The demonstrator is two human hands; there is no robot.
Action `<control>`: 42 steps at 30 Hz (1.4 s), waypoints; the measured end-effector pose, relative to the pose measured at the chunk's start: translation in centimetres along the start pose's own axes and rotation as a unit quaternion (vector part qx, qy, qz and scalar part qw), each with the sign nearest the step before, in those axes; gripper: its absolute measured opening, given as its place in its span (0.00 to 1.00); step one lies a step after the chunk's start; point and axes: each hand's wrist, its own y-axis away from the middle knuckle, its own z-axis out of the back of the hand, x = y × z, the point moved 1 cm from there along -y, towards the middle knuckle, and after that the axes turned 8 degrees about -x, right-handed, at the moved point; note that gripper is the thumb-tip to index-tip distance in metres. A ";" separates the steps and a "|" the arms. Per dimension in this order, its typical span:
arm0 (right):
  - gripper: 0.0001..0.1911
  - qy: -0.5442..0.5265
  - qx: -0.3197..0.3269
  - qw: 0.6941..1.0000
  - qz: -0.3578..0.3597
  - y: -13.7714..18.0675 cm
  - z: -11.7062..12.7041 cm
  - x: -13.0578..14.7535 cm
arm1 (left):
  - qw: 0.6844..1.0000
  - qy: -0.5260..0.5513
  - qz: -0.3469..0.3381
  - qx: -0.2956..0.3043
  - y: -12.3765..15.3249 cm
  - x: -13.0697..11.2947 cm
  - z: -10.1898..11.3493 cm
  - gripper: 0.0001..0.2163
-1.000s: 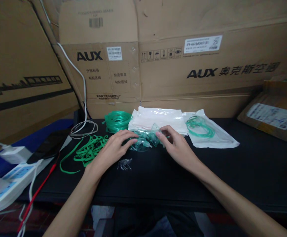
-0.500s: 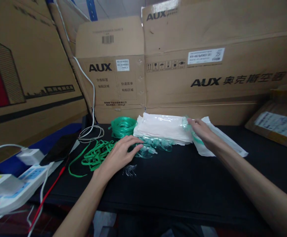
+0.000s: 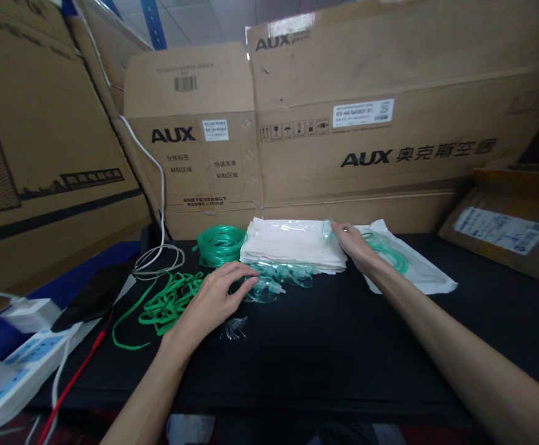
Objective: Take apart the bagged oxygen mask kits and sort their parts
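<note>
My right hand (image 3: 352, 240) pinches a clear greenish oxygen mask (image 3: 327, 230) at the right end of a stack of white pouches (image 3: 288, 241). Coiled green tubing (image 3: 397, 256) lies on a separate white pouch (image 3: 429, 272), just right of that hand. My left hand (image 3: 223, 287) hovers low by the clear oxygen masks (image 3: 267, 289) in front of the stack. Its thumb stands apart from the fingers, and I see nothing held between them. Whether its fingertips touch the nearest mask, I cannot tell.
Left of the stack sits a coil of green tubing (image 3: 220, 245), with a heap of green straps (image 3: 172, 301) nearer me. Small clear-looking pieces (image 3: 235, 329) lie before my left hand. A power strip (image 3: 28, 364) and cables occupy the left. Cardboard boxes (image 3: 297, 173) wall the back.
The view has turned a little to the right. Green tubing now shows on the right pouch beside my right hand. My right hand still pinches the mask; my left hand keeps nearly the same pose.
</note>
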 end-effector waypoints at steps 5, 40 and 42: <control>0.17 0.000 0.004 1.000 -0.011 -0.1 -0.1 -0.1 | 1.000 -0.002 0.000 -0.001 -0.1 0.1 -0.1 0.10; 0.20 -0.224 0.306 0.925 -0.003 20.1 4.1 1.7 | 0.996 -0.069 0.061 -0.008 9.6 -4.0 2.8 0.14; 0.19 -0.225 0.304 0.926 0.004 20.3 3.9 1.6 | 0.994 -0.095 0.055 0.006 9.0 -3.8 2.6 0.18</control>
